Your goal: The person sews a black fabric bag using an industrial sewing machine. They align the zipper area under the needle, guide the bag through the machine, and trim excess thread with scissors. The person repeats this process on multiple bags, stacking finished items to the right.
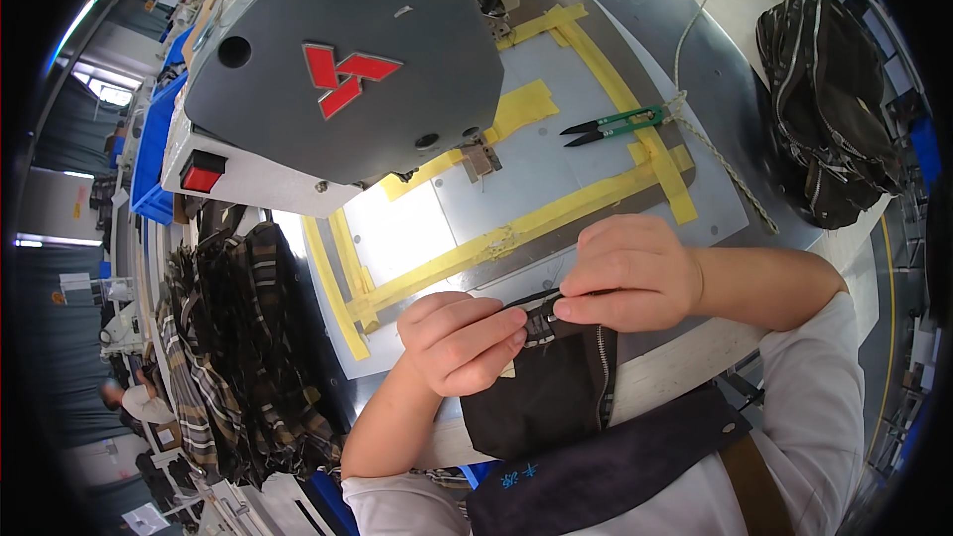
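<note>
Yellow tape strips (576, 217) frame the pale flat plate (516, 164) beneath your dark-grey machine head (268, 30). Your left hand (459, 337) and right hand (637, 273), fingertips narrow, pinch the silver-zippered black cloth piece (536, 402) near the table's (720, 349) front edge; uneven tugging could skew its upper edge. Green-handled snips (635, 119) lie beyond; brown plaid cloth (238, 357) heaps leftward.

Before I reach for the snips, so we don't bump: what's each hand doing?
Left hand: closed, pinching the far edge of the dark cloth.
Right hand: closed, pinching the same edge, near the zipper.
</note>
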The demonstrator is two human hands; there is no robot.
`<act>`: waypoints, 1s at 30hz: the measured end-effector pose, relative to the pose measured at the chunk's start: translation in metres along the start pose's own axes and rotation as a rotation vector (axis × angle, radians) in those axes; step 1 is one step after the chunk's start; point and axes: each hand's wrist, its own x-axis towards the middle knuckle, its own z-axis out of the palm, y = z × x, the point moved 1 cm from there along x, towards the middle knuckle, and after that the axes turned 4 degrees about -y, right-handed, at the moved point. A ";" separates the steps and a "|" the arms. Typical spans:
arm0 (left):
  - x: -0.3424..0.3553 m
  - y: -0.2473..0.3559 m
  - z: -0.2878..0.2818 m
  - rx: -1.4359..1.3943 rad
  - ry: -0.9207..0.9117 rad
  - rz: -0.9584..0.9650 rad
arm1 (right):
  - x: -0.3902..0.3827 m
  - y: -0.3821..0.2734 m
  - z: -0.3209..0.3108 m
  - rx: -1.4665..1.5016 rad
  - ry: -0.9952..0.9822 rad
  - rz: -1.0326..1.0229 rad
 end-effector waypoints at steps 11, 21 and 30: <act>-0.002 -0.002 0.002 -0.010 -0.008 -0.008 | -0.002 -0.005 -0.006 -0.123 -0.060 -0.113; -0.004 -0.003 0.005 -0.010 0.023 -0.032 | -0.003 -0.001 -0.004 -0.108 -0.045 -0.083; -0.002 -0.005 0.009 -0.015 0.053 -0.102 | -0.002 0.003 0.002 -0.087 0.000 0.011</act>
